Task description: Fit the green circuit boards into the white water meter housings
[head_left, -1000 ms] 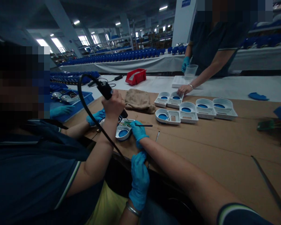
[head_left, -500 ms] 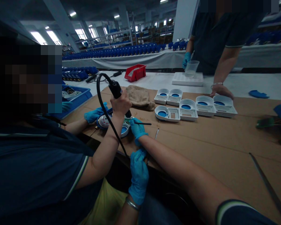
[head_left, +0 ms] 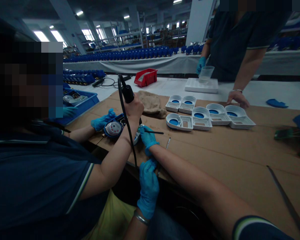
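Note:
My right hand [head_left: 147,138], in a blue glove, is closed on a thin dark stick-like tool [head_left: 154,132] whose tip points right. It rests beside a white housing with a blue disc [head_left: 137,136]. My left hand [head_left: 148,186], also gloved, lies with its fingers stretched toward the table's near edge and holds nothing. A co-worker on my left grips a black corded hand tool [head_left: 127,93] in a bare hand over that housing. The co-worker's gloved hand [head_left: 101,122] steadies a round dial meter [head_left: 113,128].
Several white housings with blue discs [head_left: 207,116] lie in rows on the cardboard-covered table [head_left: 227,150]. There are also a brown cloth [head_left: 151,103], a red bin [head_left: 145,77] and a blue tray [head_left: 82,101]. A person across the table rests a hand [head_left: 237,98] near the housings.
The co-worker has brought the dial meter further into view and shifted the corded tool slightly right. The hand of the person across the table moved right. My hands stayed nearly still.

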A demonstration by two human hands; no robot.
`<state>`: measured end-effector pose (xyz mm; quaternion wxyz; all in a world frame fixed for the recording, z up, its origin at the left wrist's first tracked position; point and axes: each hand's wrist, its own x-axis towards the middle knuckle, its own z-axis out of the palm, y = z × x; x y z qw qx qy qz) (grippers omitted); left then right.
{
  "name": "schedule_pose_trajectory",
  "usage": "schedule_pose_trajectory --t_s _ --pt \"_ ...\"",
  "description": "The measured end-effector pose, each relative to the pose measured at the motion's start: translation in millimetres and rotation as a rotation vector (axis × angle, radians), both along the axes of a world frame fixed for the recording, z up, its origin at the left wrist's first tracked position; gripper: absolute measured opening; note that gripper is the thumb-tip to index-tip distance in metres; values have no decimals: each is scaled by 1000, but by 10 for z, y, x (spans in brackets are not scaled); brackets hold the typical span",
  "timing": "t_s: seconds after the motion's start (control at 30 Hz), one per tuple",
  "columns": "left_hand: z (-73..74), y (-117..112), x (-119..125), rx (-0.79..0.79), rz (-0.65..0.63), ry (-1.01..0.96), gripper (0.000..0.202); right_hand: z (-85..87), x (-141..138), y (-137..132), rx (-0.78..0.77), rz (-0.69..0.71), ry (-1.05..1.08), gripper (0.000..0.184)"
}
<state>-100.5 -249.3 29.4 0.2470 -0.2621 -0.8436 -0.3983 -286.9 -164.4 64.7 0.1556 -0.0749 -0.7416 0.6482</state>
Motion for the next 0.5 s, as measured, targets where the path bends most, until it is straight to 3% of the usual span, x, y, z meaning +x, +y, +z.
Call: schedule_pose_trajectory --t_s 0.07,0.3,0.5 --pt "-25 16 -4 -8 9 16 40 11 -41 42 13 -28 -23 28" --pt "-162 57 2 -40 31 65 40 96 -75 346 275 -7 -43 34" --pt "-233 49 -23 -66 24 106 41 207 -67 654 281 -42 -46 31"
